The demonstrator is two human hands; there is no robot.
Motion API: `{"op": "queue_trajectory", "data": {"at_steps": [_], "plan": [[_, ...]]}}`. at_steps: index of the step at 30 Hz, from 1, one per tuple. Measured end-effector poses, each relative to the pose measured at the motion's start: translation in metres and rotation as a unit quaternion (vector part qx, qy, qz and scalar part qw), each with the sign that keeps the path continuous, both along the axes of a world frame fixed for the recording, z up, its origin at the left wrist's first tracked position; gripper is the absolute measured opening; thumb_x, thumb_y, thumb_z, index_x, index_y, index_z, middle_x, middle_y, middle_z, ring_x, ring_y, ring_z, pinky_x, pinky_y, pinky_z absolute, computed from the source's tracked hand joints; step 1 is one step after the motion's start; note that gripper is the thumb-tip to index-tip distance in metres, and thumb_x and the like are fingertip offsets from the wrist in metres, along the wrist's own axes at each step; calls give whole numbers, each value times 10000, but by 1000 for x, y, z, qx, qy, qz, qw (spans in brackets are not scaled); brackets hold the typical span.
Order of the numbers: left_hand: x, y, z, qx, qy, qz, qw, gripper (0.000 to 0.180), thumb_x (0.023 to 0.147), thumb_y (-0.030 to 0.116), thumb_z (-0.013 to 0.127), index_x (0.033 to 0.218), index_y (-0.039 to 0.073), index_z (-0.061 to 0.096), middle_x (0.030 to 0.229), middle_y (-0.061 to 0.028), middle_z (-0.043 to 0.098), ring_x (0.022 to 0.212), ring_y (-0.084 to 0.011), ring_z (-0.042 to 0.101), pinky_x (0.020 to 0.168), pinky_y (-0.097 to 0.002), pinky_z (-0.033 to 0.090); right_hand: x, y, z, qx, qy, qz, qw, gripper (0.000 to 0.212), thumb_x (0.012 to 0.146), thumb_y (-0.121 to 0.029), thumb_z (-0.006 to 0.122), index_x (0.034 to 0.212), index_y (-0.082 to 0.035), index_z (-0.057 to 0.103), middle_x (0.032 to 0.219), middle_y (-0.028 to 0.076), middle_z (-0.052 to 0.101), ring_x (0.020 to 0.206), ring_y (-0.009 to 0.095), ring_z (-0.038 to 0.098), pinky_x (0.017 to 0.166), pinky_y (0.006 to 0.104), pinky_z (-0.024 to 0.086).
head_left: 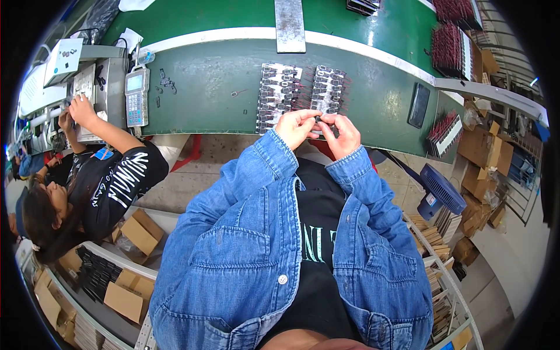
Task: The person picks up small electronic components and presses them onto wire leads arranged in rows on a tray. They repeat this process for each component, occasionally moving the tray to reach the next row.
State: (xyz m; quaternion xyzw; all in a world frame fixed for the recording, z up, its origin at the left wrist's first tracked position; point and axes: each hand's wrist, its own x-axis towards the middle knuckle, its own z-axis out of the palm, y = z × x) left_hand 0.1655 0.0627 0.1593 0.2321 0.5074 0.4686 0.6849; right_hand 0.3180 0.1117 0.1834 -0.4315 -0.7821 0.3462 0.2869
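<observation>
My left hand (295,128) and my right hand (344,135) meet at the near edge of the green bench. Their fingertips are pinched together on a small black part (318,119), mostly hidden by the fingers. Just beyond them lie two pale strips packed with small black parts that trail thin red wires: a left strip (279,93) and a right strip (328,87). The near ends of both strips are close to my hands. A single loose black part (235,93) with a red wire rests left of the strips.
A grey handheld keypad controller (137,96) and scattered black parts (167,84) lie on the left. A co-worker's hand (83,109) is at a machine there. To the right are a phone (418,105), another wired strip (445,135) and a blue fan (441,189). A metal plate (290,26) spans the far edge.
</observation>
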Motion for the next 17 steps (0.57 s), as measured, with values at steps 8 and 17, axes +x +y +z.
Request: {"op": "queue_trajectory", "data": {"at_steps": [8,17], "plan": [[7,-8,2,-1,64,-4,998,182,927,53,498,1076,-26,566,998,-105,655,879,-145,645,746,-274,563,5,-3,-7,-167,46,-23,985,131,785,-13,680,898,-7,614,850,89,654,738,174,640,681,285,521],[4,-22,-33,37,191,-150,969,195,887,158,592,1057,63,582,920,-107,690,801,-226,677,751,-370,553,25,-16,-27,-307,-24,16,951,157,857,-44,644,1007,-33,601,914,79,659,835,151,645,785,263,522]]}}
